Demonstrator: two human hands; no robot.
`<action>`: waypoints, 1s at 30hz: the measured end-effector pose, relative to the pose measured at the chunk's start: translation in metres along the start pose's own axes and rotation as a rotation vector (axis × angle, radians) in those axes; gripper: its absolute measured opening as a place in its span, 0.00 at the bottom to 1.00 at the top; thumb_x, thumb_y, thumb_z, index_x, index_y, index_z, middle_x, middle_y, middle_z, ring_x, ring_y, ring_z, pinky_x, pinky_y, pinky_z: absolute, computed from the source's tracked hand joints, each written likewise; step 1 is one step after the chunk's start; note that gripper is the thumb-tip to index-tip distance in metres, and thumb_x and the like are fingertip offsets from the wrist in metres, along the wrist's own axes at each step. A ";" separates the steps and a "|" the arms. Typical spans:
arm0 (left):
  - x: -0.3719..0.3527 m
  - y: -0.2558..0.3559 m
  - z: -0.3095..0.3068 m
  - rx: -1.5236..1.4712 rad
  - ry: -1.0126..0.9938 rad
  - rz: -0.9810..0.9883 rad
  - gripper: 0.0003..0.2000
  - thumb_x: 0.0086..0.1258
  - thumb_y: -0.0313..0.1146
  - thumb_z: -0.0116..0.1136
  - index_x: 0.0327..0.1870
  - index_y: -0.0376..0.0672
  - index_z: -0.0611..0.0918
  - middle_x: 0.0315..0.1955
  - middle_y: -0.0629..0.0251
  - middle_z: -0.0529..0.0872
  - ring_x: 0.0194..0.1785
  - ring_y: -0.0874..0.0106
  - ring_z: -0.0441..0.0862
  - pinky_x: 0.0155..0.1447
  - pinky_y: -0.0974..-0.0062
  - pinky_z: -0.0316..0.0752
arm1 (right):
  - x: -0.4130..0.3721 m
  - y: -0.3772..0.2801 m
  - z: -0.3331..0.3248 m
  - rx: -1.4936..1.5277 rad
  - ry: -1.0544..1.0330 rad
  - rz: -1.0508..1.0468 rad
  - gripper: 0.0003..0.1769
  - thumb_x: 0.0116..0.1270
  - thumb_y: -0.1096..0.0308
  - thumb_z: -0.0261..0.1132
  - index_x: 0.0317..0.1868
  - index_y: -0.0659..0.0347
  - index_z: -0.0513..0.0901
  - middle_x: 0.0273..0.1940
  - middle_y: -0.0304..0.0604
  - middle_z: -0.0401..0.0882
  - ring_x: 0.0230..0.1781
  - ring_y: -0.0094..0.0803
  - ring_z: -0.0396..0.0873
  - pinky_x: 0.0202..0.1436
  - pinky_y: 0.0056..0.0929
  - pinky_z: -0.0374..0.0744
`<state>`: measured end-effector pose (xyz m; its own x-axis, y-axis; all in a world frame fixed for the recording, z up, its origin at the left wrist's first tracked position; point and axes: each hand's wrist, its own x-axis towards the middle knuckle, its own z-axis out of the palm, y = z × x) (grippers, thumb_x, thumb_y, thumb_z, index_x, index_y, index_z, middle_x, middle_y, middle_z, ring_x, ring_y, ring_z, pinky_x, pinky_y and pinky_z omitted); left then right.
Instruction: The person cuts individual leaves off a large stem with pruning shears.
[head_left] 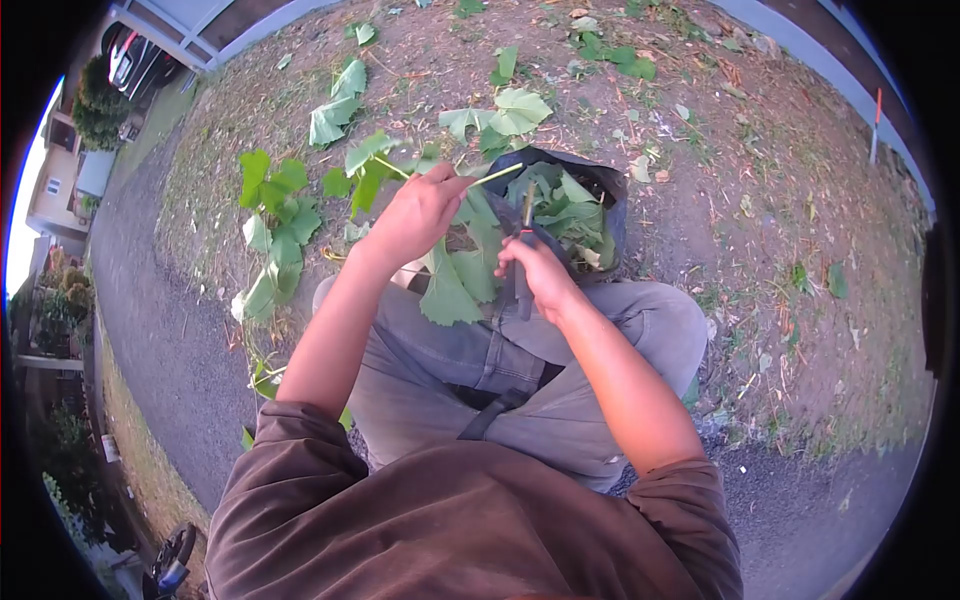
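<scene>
Green leaves (335, 105) on bare dirt (760, 200) beside asphalt (160, 340)

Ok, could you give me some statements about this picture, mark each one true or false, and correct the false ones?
1. The left hand holds a green stem. True.
2. The right hand is empty. False: it grips pruning shears.
3. A black bag stands in front of the person's knees. True.
4. The bag is empty. False: green leaves lie in it.
5. The ground is tiled. False: it is bare soil with scattered leaves.
</scene>
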<state>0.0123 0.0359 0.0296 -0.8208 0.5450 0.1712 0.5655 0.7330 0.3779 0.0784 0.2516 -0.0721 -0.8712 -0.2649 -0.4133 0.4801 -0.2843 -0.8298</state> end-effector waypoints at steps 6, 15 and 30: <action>0.010 0.025 0.012 0.270 -0.083 0.143 0.14 0.76 0.31 0.63 0.59 0.43 0.90 0.42 0.61 0.88 0.49 0.56 0.88 0.61 0.59 0.79 | -0.006 -0.004 0.005 -0.230 0.085 -0.142 0.16 0.69 0.62 0.69 0.52 0.60 0.81 0.40 0.36 0.83 0.40 0.25 0.81 0.46 0.29 0.77; 0.001 0.063 0.012 0.373 0.235 0.254 0.21 0.73 0.38 0.70 0.64 0.39 0.85 0.45 0.56 0.90 0.57 0.55 0.87 0.68 0.58 0.78 | 0.003 -0.001 -0.008 0.059 0.115 -0.094 0.09 0.69 0.63 0.69 0.39 0.60 0.82 0.30 0.35 0.80 0.29 0.25 0.79 0.37 0.30 0.78; -0.061 0.031 -0.008 -0.259 0.021 -0.378 0.16 0.86 0.36 0.54 0.61 0.35 0.86 0.31 0.43 0.86 0.39 0.44 0.88 0.47 0.53 0.79 | -0.004 -0.002 -0.009 0.199 0.130 -0.058 0.09 0.73 0.63 0.68 0.45 0.58 0.81 0.32 0.35 0.80 0.32 0.29 0.81 0.42 0.34 0.81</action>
<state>0.0787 0.0220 0.0385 -0.9685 0.2488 -0.0048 0.1899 0.7513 0.6321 0.0798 0.2618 -0.0726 -0.8976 -0.1258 -0.4226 0.4284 -0.4753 -0.7685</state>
